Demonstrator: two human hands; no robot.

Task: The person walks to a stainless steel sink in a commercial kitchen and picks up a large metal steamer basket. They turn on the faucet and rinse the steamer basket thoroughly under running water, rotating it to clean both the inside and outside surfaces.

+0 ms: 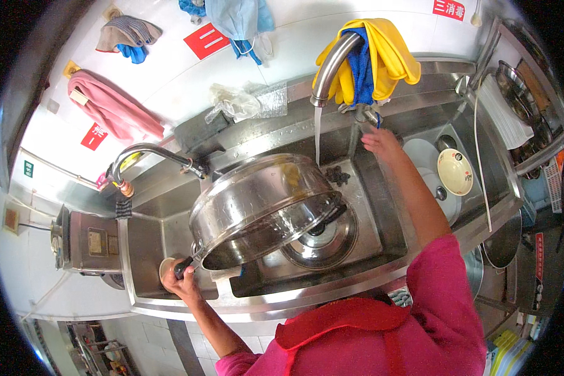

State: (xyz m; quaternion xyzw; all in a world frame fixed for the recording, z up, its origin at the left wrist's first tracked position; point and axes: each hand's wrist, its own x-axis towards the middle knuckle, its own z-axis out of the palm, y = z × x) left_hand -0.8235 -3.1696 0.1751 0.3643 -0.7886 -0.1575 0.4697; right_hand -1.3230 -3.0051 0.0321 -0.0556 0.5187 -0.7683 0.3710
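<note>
My left hand [183, 282] grips the black side handle of a large stainless steel pot [244, 202]. The wet pot is tilted over the sink, its opening turned down toward me. Beneath it, a round steel lid with a black knob [326, 244] lies in the middle basin [376, 221]. Water runs from the curved steel faucet [336, 63] in a thin stream behind the pot. At the faucet's valve [366, 113] is my right hand [380, 143], slightly blurred, fingers extended and holding nothing; whether they touch the valve I cannot tell.
Yellow rubber gloves [390, 51] and a blue cloth [361, 70] drape over the faucet. The right basin holds white plates [420, 152], a cream bowl [455, 171] and ladles. A second faucet [155, 148] arches over the left basin [143, 244]. A dark scouring pad [337, 176] lies behind the lid.
</note>
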